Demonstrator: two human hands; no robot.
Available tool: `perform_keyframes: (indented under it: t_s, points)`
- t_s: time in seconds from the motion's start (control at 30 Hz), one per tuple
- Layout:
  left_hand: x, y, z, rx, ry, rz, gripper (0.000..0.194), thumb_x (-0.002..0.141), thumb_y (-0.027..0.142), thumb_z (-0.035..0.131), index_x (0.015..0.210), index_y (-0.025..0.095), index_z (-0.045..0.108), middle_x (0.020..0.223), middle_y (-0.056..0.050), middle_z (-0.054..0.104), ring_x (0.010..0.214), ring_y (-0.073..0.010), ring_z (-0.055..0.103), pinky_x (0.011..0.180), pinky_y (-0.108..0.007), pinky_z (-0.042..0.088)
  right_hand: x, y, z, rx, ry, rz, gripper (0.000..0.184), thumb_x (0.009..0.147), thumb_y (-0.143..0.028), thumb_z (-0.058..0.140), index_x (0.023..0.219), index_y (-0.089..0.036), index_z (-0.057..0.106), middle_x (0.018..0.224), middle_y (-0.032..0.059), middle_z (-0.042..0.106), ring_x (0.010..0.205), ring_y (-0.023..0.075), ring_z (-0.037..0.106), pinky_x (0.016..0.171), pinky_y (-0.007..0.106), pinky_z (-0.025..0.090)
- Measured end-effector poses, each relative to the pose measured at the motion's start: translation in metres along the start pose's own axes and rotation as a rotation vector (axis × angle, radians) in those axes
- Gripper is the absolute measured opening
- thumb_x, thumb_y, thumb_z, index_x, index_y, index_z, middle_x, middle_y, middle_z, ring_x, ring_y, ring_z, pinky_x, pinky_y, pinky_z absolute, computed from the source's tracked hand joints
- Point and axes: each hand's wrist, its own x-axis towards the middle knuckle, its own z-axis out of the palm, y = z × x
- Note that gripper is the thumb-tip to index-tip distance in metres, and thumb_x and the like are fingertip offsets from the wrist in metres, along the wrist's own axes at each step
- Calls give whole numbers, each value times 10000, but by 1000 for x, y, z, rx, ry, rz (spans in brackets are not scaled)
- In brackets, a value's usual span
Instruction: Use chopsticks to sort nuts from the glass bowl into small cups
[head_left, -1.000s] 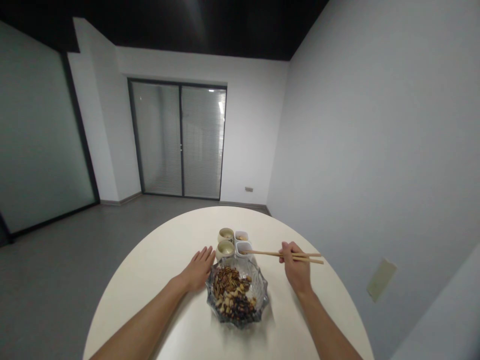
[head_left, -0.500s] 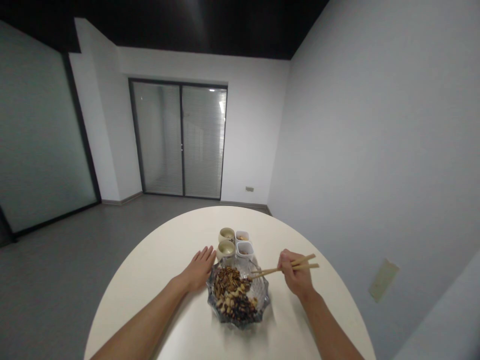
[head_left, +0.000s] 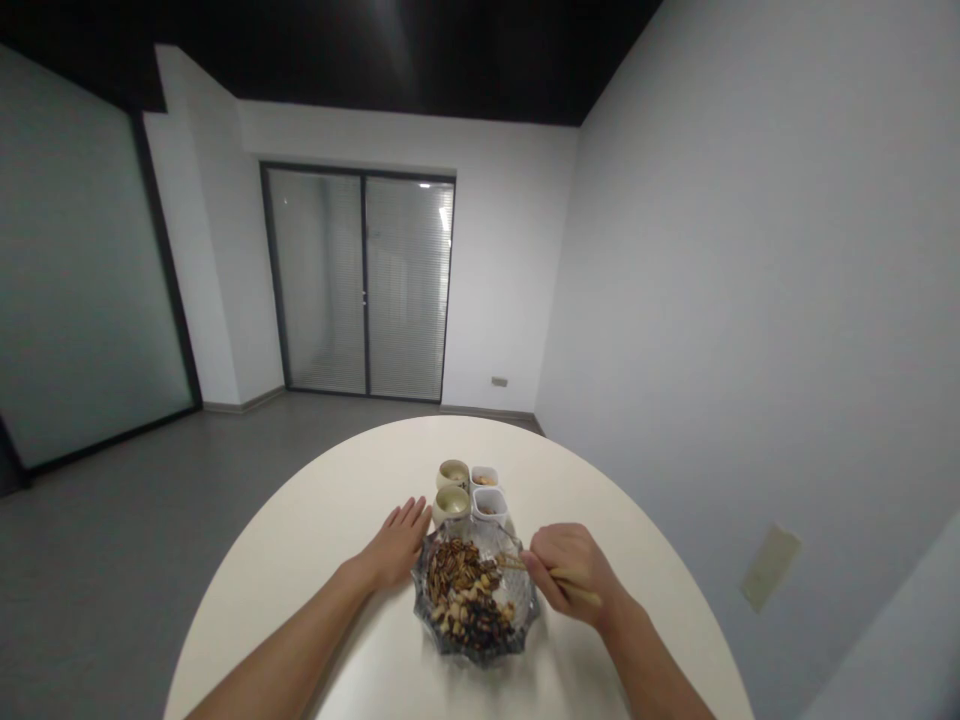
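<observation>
A scalloped glass bowl (head_left: 525, 612) of mixed nuts and dark seeds stands on the round white table (head_left: 337, 540). My right hand (head_left: 574, 580) is closed on a pair of wooden chopsticks (head_left: 577, 590), with their tips reaching into the bowl's right side. My left hand (head_left: 397, 542) lies flat and open on the table, touching the bowl's left rim. Beyond the bowl stand two round cream cups (head_left: 452, 500) and two small white square cups (head_left: 490, 504).
The table's curved edge drops to a grey floor (head_left: 150, 520) on the left. A white wall (head_left: 750, 350) runs close along the right. Glass sliding doors (head_left: 360, 290) stand at the far end of the room.
My right hand has come down and left from over the small cups to the bowl, and the chopstick tips now dip into the nuts. My left hand has stayed put.
</observation>
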Motion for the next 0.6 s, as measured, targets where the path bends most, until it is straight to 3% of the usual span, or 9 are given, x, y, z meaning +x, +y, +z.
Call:
perform_keyframes:
  t_s: [0.13,0.4,0.6]
  points:
    - [0,-1,1,-28,14,0,619,939,308,364,1494,94,194,1544,-157,99,1416,-297,62,1128,-456,135,0,-3,3,-3,-15,-20,342,946,-197,426,606,-218,447,502,-27,463,457,119,377,507,298,226]
    - [-4,3,-8,5,-20,-1,625,916,247,349,1494,84,179,1544,-161,90,1416,-288,66,1126,-452,145,-5,0,16,32,188,58,376,946,-182,397,572,-218,416,479,-31,410,452,120,363,498,282,254]
    - [-2,0,-2,-3,-8,-2,625,918,267,364,1494,100,189,1545,-156,99,1416,-289,76,1123,-458,152,-8,4,22,51,199,150,440,976,-246,345,547,-214,438,468,-25,431,443,116,397,491,276,270]
